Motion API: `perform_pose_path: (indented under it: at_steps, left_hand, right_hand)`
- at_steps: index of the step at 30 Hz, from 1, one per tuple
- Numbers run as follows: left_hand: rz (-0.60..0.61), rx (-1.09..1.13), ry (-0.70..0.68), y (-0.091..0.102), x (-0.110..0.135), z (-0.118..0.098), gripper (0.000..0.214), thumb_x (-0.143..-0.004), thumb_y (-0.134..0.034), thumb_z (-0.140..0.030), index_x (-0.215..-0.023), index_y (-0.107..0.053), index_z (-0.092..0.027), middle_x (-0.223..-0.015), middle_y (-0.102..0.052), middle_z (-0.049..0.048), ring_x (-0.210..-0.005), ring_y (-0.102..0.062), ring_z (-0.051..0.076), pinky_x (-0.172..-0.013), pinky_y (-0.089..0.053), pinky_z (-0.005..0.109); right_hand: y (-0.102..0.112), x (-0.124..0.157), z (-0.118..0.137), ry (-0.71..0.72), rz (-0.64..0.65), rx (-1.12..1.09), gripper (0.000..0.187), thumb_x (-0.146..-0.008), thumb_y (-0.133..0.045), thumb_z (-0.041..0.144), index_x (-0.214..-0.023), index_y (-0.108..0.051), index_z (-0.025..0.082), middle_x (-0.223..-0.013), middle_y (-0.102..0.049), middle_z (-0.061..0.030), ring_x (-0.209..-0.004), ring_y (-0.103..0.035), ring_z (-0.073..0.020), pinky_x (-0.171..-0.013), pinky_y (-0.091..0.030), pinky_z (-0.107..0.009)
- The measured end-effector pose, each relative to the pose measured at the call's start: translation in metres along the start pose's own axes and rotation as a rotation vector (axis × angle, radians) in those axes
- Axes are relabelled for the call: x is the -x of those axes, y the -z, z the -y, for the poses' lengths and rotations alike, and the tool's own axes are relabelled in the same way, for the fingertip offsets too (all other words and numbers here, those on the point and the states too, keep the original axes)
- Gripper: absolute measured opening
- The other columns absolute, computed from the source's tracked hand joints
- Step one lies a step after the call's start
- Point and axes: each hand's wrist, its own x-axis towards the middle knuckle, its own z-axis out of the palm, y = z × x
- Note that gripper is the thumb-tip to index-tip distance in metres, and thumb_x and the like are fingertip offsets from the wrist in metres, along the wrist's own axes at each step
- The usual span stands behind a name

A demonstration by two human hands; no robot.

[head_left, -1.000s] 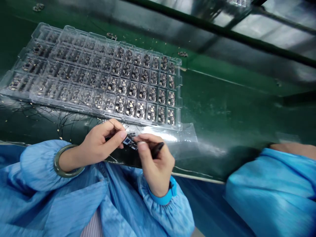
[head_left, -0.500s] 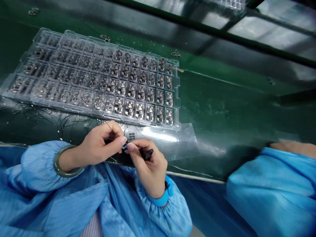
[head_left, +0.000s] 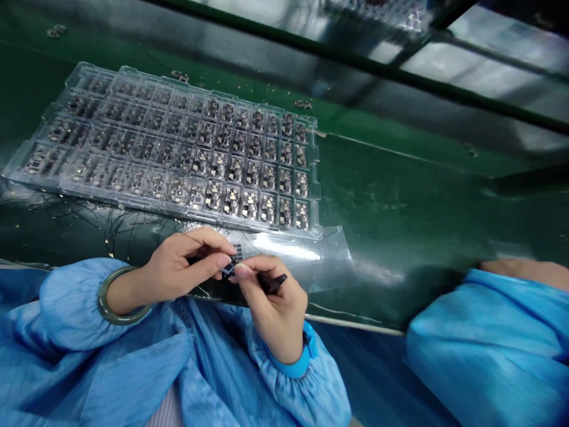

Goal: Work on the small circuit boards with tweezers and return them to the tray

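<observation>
My left hand is closed, its thumb and forefinger pinching a small circuit board near the table's front edge. From the other side, the thumb and forefinger tips of my right hand meet at the same board. A slim black tool lies in the curl of that right hand, its dark end sticking out past the fingers; its full shape is hidden. Just behind my fingertips is a sheet of small black squares. Fine detail on the board is too small to make out.
Overlapping clear plastic trays of circuit boards lie behind my hands. Thin black wires are strewn along their front edge. A clear film rests on the green table. Another person's blue sleeve is at the right.
Both hands have shifted slightly right and down in view, still together at the board. My left forefinger now reaches straighter over the board. The whole view has tilted a little.
</observation>
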Motion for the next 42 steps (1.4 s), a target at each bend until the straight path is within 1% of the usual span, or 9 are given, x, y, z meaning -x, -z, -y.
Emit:
perform_pose_path:
  at_steps: [5,12,15,19,24,29,32,37,42]
  left_hand:
    - [0.021,-0.038,0.144,-0.002,-0.001,0.001,0.012,-0.091,-0.057,-0.025,-0.092,-0.064,-0.014,-0.084,-0.065,0.0023,-0.062,-0.063,0.008,-0.059,-0.052,0.017]
    - [0.113,0.019,0.319,-0.005,-0.006,0.007,0.030,-0.087,-0.061,-0.044,-0.086,-0.059,-0.014,-0.069,-0.060,-0.0004,-0.060,-0.060,0.010,-0.060,-0.048,0.022]
    - [0.098,0.028,0.301,-0.005,-0.005,0.008,0.036,-0.086,-0.061,-0.050,-0.085,-0.058,-0.014,-0.068,-0.059,-0.0002,-0.061,-0.060,0.011,-0.061,-0.049,0.023]
    - [0.046,0.012,0.268,-0.005,-0.004,0.009,0.036,-0.085,-0.062,-0.052,-0.085,-0.061,-0.016,-0.070,-0.061,0.0001,-0.065,-0.062,0.013,-0.065,-0.051,0.024]
    - [-0.065,-0.096,0.286,-0.005,0.003,0.014,0.039,-0.079,-0.067,-0.055,-0.098,-0.065,-0.021,-0.068,-0.065,-0.0012,-0.062,-0.064,0.015,-0.066,-0.053,0.025]
    - [-0.066,-0.310,0.294,0.005,0.007,0.019,0.040,-0.073,-0.068,-0.061,-0.085,-0.068,-0.022,-0.074,-0.068,0.0006,-0.070,-0.067,0.019,-0.069,-0.056,0.024]
    - [-0.036,-0.330,0.264,0.007,0.010,0.019,0.040,-0.072,-0.068,-0.062,-0.082,-0.069,-0.024,-0.077,-0.069,0.0015,-0.073,-0.067,0.021,-0.071,-0.058,0.025]
    - [0.052,-0.239,0.252,0.002,0.005,0.014,0.034,-0.075,-0.067,-0.056,-0.078,-0.072,-0.023,-0.074,-0.070,0.0019,-0.068,-0.066,0.021,-0.067,-0.056,0.027]
    - [0.269,-0.151,0.101,-0.004,-0.004,0.005,0.025,-0.087,-0.057,-0.037,-0.076,-0.066,-0.017,-0.071,-0.064,0.0026,-0.068,-0.056,0.014,-0.067,-0.049,0.023]
  right_hand:
    - [0.005,0.000,-0.001,0.037,0.036,0.098,0.014,-0.089,-0.059,0.024,-0.076,-0.063,0.020,-0.062,-0.063,0.0025,-0.053,-0.056,-0.0094,-0.050,-0.042,-0.021]
    - [0.010,-0.001,-0.013,0.170,0.075,0.177,0.018,-0.089,-0.057,0.026,-0.073,-0.062,0.020,-0.062,-0.064,0.0014,-0.054,-0.057,-0.0107,-0.051,-0.042,-0.022]
    - [0.008,0.001,-0.016,0.159,0.076,0.187,0.019,-0.089,-0.056,0.028,-0.074,-0.063,0.020,-0.062,-0.064,0.0010,-0.054,-0.056,-0.0112,-0.051,-0.042,-0.022]
    - [0.004,0.003,-0.016,0.053,0.031,0.156,0.018,-0.088,-0.056,0.029,-0.075,-0.064,0.019,-0.063,-0.064,0.0006,-0.057,-0.058,-0.0119,-0.052,-0.042,-0.022]
    - [-0.003,0.009,-0.015,0.007,-0.043,0.100,0.015,-0.085,-0.060,0.031,-0.077,-0.066,0.020,-0.062,-0.064,0.0014,-0.056,-0.057,-0.0112,-0.055,-0.044,-0.022]
    - [-0.010,0.014,-0.015,0.023,-0.132,0.080,0.020,-0.080,-0.068,0.040,-0.079,-0.069,0.021,-0.064,-0.064,0.0013,-0.056,-0.056,-0.0112,-0.056,-0.044,-0.022]
    - [-0.013,0.019,-0.014,-0.004,-0.170,0.052,0.027,-0.079,-0.067,0.048,-0.081,-0.069,0.022,-0.062,-0.063,0.0022,-0.053,-0.053,-0.0106,-0.053,-0.044,-0.022]
    - [-0.011,0.025,-0.010,-0.013,-0.170,0.020,0.023,-0.083,-0.063,0.041,-0.073,-0.067,0.020,-0.061,-0.064,0.0014,-0.055,-0.058,-0.0116,-0.056,-0.047,-0.022]
    - [-0.002,0.029,-0.011,-0.006,-0.090,0.065,0.033,-0.087,-0.057,0.048,-0.072,-0.067,0.021,-0.060,-0.066,-0.0008,-0.056,-0.062,-0.0142,-0.053,-0.048,-0.023]
